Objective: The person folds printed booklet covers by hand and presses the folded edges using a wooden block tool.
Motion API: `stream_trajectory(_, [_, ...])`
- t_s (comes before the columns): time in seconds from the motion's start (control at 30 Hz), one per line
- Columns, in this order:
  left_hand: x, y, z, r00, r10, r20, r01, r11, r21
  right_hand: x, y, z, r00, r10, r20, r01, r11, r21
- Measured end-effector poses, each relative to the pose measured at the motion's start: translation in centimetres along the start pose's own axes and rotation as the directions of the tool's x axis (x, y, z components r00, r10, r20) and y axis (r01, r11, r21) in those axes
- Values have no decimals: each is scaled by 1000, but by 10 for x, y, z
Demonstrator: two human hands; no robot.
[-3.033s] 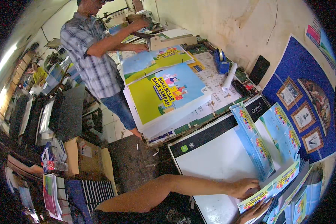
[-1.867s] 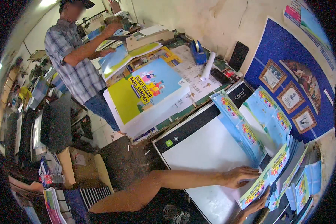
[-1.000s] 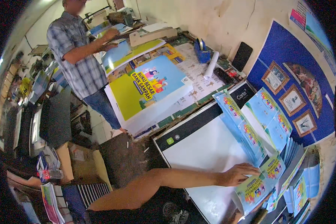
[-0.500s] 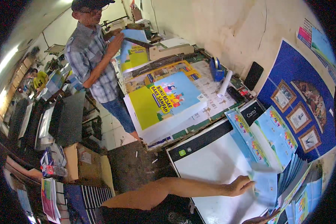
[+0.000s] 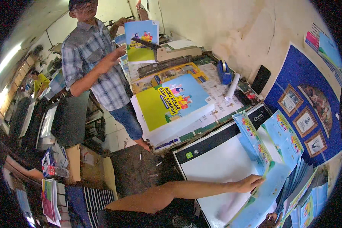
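My left hand (image 5: 252, 183) reaches across the white board (image 5: 212, 167), its fingers pinched on the edge of a light-blue printed sheet (image 5: 263, 195). That sheet slants down towards the lower edge of the picture. My right hand (image 5: 270, 220) shows only in part at the bottom, fingers bent against the sheet's lower right side. Just beyond the held sheet lie blue printed covers with colourful figures (image 5: 252, 138), and more such covers (image 5: 283, 136) are beside them. A fanned row of folded blue sheets (image 5: 297, 178) stands to the right.
A thick stack of blue and yellow-green covers (image 5: 171, 100) rests on the far table, near a blue tape dispenser (image 5: 225, 74) and a black phone (image 5: 260, 79). Across from me a person in a checked shirt (image 5: 95, 60) holds a cover (image 5: 142, 45) near a lever paper cutter (image 5: 178, 53). A cardboard box (image 5: 89, 165) stands left.
The sheet near my left hand has swung down and left over the white board. My right hand's fingers have bent in. The co-worker has raised a cover upright beside the cutter.
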State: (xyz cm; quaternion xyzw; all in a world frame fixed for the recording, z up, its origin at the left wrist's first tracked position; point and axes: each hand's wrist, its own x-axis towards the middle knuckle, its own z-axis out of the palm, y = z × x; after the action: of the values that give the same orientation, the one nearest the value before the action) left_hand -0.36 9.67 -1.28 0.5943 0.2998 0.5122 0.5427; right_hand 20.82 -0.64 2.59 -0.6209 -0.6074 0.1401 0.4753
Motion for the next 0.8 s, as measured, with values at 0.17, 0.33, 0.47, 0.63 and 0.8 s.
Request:
stream_trajectory(0.17, [-11,-13,9,965,16,262,-25,999,34,1,10,-8,1000,-9,8,9,1000,11])
stream_trajectory(0.33, [-17,-7,14,896,68,438,-144,979,144,-9,66,-17,993,-95,70,99,994,-50])
stream_trajectory(0.47, [-15,-9,16,962,36,271,-85,982,169,-12,-22,5,820,552,149,-572,786,235])
stream_trajectory(0.63, [-7,-18,20,998,62,-12,-60,990,129,-23,27,23,902,289,322,-393,858,332])
stream_trajectory(0.8, [-7,-17,13,984,175,40,-179,933,313,-7,-36,33,960,192,202,-256,894,367])
